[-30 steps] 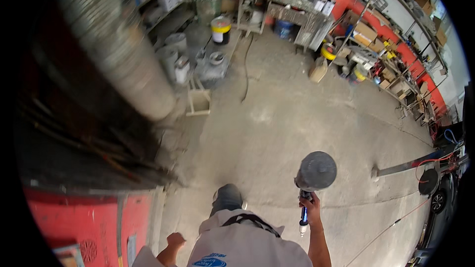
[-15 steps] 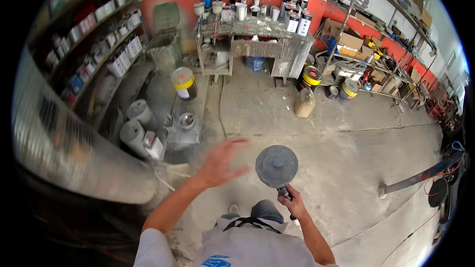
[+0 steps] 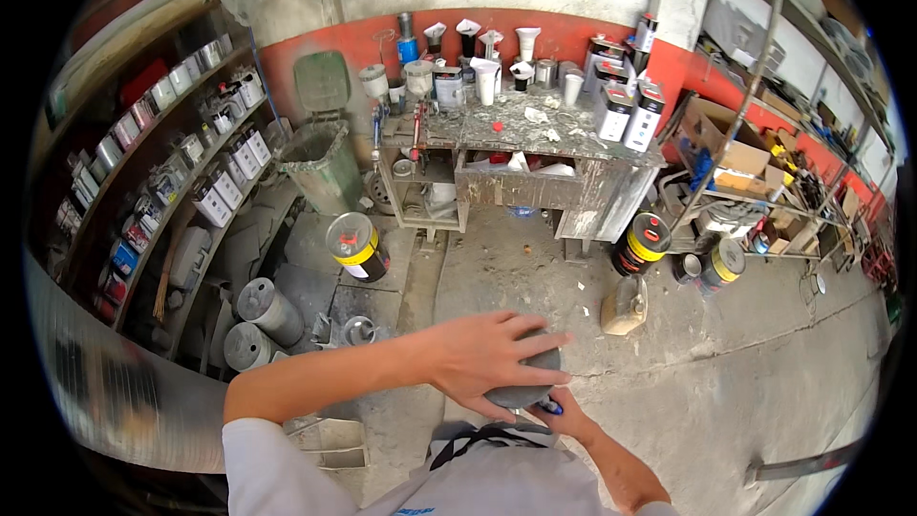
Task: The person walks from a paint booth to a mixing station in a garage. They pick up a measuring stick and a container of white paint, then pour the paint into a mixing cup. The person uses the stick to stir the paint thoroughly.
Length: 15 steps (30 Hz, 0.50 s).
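My right hand (image 3: 564, 413) is closed round the handle of what looks like a spray gun, low in front of my body. Its round dark grey cup lid (image 3: 521, 396) faces up, and a bit of blue shows at my fingers. Across this lid lies my left hand (image 3: 492, 360), palm down, its fingers spread and its thumb near the lower edge. The hand hides much of the lid, and whether it presses or only rests there I cannot tell. Most of the gun body is hidden under the cup.
Ahead stands a paint-stained workbench (image 3: 535, 129) with cups, cans and spray guns. A yellow-banded bucket (image 3: 358, 247) and a green bin (image 3: 325, 172) stand left of it, near shelves of cans (image 3: 205, 158). A beige jerrycan (image 3: 625, 306) sits on the floor to the right.
My left hand has come right and down onto the lid, from the air beside it. The lid has moved lower and closer to my body. The view has tilted up toward the bench.
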Motion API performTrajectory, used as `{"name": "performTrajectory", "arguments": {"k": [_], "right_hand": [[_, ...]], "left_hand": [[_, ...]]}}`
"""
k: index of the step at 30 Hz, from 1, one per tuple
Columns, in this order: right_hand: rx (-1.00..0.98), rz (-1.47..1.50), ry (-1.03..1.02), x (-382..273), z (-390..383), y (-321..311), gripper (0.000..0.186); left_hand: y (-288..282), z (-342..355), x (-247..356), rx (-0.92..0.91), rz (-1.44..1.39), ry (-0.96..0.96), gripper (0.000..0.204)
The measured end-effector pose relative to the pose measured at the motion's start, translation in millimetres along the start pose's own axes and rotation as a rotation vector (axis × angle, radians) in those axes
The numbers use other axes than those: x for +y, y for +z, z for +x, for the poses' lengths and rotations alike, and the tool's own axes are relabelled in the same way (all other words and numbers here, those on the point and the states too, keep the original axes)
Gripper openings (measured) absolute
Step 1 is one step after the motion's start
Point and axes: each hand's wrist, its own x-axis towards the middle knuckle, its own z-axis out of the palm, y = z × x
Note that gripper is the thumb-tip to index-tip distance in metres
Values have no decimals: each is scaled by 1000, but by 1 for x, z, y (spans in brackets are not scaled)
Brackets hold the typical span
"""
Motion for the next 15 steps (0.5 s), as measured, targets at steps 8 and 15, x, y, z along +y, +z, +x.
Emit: {"name": "performTrajectory", "arguments": {"k": [8,15], "right_hand": [[56,-22,-103,16,220,-93,27],[236,-16,36,46,382,-163,23]], "left_hand": [[-17,24,-212,75,145,-159,68],[-30,68,-435,84,100,-36,67]]}}
